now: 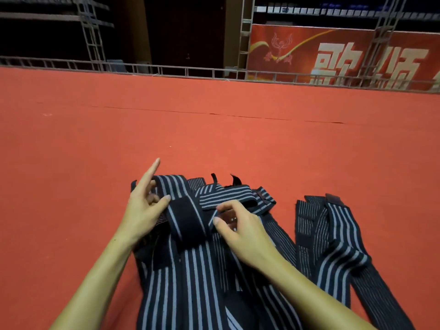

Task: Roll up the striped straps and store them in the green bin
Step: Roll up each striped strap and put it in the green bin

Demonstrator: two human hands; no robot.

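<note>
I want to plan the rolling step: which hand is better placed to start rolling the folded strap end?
Left, probably. The left hand already pinches the folded strap end, while the right hand pinches another strap beside it.

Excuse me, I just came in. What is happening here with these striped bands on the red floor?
A person is sorting a pile of striped straps on a red carpet. The left hand holds the folded end of one strap between thumb and fingers, with the index finger pointing up. The right hand pinches another strap in the pile. A second bunch of straps lies apart to the right. No strap looks rolled yet, and no green bin is in view.
</note>
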